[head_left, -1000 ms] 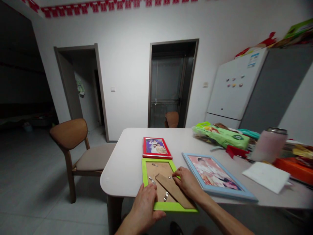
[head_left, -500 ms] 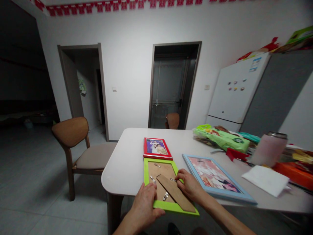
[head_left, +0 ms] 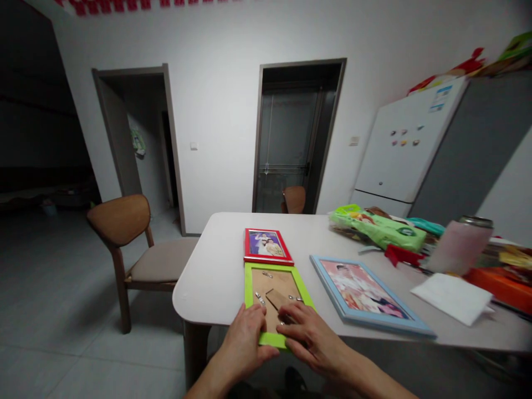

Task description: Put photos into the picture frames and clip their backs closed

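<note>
A lime-green photo frame (head_left: 249, 285) lies face down at the table's near edge, its brown backing board (head_left: 282, 281) and small metal clips (head_left: 260, 298) showing. My left hand (head_left: 244, 339) grips its near left corner, fingers on top and thumb along the near edge. My right hand (head_left: 312, 336) is closed over the near right part, thumb at the near rim and fingertips by the near clip, which is mostly covered. Beneath those fingers runs the brown stand leg (head_left: 276, 299), partly hidden. Just beyond lies a red photo frame (head_left: 268, 246), picture up. To the right is a light-blue photo frame (head_left: 369, 296).
On the white table's (head_left: 216, 266) right side are a green packet (head_left: 378, 228), a pink bottle (head_left: 461, 246), white paper (head_left: 453, 296) and an orange package (head_left: 502, 288). A wooden chair (head_left: 124, 227) stands at the left, a fridge (head_left: 394, 149) at the back right.
My right hand has moved from the clip on the right side down to the near clip, now covering most of the stand leg. My left hand stays at the near left corner.
</note>
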### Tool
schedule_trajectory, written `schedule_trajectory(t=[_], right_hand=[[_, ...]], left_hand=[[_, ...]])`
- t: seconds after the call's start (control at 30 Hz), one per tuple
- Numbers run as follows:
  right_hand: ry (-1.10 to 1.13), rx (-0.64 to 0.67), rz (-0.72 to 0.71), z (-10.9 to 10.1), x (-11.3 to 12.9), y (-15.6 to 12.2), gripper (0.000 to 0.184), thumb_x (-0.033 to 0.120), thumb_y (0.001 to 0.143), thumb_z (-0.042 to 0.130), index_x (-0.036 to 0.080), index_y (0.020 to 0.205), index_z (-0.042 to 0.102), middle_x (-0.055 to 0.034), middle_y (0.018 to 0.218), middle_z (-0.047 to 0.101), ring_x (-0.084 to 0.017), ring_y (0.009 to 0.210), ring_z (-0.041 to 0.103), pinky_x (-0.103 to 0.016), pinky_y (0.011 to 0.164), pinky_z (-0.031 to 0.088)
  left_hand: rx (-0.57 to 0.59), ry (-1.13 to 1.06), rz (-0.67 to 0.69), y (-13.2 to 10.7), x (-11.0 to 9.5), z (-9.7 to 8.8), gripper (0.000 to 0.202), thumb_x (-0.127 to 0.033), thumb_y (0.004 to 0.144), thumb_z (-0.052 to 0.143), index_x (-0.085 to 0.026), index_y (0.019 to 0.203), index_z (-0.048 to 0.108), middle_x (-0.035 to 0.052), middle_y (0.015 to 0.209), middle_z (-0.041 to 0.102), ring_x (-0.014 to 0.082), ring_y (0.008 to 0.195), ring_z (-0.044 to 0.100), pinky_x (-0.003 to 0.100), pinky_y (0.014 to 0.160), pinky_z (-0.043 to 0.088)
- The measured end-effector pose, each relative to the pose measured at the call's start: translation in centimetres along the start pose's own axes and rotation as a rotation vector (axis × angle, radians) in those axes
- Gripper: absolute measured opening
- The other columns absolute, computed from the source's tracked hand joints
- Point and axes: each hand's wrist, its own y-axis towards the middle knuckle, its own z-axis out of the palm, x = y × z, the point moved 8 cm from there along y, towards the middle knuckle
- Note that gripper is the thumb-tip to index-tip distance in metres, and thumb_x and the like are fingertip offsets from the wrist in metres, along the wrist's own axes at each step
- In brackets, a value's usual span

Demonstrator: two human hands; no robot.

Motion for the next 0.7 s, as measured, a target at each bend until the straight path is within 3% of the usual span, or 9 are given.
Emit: schedule_trajectory(t=[0.17, 0.27, 0.37, 0.53, 0.7], right_hand=[[0.043, 0.016, 0.064, -0.1, -0.4, 0.1, 0.020, 0.027, 0.076, 0.044, 0.024, 0.088, 0.060, -0.0051, 0.097, 0.052, -0.019, 0.092, 0.044, -0.033, 0.082, 0.033], [0.073, -0.026, 0.170, 0.3, -1.8, 1.9, 0.026, 0.026, 0.080, 0.036, 0.021, 0.089, 0.060, -0.0067, 0.092, 0.056, -0.017, 0.086, 0.047, -0.029, 0.077, 0.035], [0.030, -0.054, 0.229, 1.3, -3.1, 4.4, 0.027, 0.021, 0.079, 0.035, 0.018, 0.084, 0.061, -0.0069, 0.087, 0.057, -0.016, 0.084, 0.048, -0.028, 0.075, 0.035], [-0.061, -0.009, 0.172, 3.2, -3.4, 6.4, 0.022, 0.018, 0.073, 0.042, 0.018, 0.066, 0.063, -0.0046, 0.078, 0.058, -0.016, 0.081, 0.046, -0.027, 0.072, 0.032], [0.008, -0.017, 0.188, 3.1, -3.3, 6.1, 0.025, 0.017, 0.072, 0.043, 0.023, 0.079, 0.066, -0.0036, 0.080, 0.059, -0.017, 0.082, 0.046, -0.027, 0.073, 0.032]], left_hand=[[-0.005, -0.015, 0.001, -0.2, 0.0, 0.1, 0.045, -0.031, 0.057, 0.070, -0.019, 0.096, 0.050, 0.0053, 0.121, 0.047, 0.0191, 0.116, 0.036, 0.039, 0.102, 0.016], [-0.008, -0.015, -0.002, -0.2, -0.1, 0.0, 0.041, -0.030, 0.055, 0.071, -0.019, 0.090, 0.052, 0.0040, 0.117, 0.049, 0.0191, 0.112, 0.039, 0.038, 0.101, 0.017], [-0.033, 0.000, 0.001, -0.2, -0.4, -0.4, 0.043, -0.029, 0.054, 0.072, -0.018, 0.089, 0.051, 0.0023, 0.105, 0.054, 0.0183, 0.101, 0.046, 0.035, 0.096, 0.026], [-0.049, -0.009, 0.041, -0.2, -0.8, -0.8, 0.043, -0.029, 0.054, 0.073, -0.020, 0.089, 0.050, -0.0013, 0.096, 0.054, 0.0167, 0.090, 0.048, 0.031, 0.088, 0.032], [-0.046, -0.027, 0.030, -0.2, -0.6, -0.9, 0.037, -0.028, 0.054, 0.073, -0.019, 0.080, 0.049, -0.0014, 0.090, 0.054, 0.0169, 0.087, 0.047, 0.028, 0.081, 0.035]])
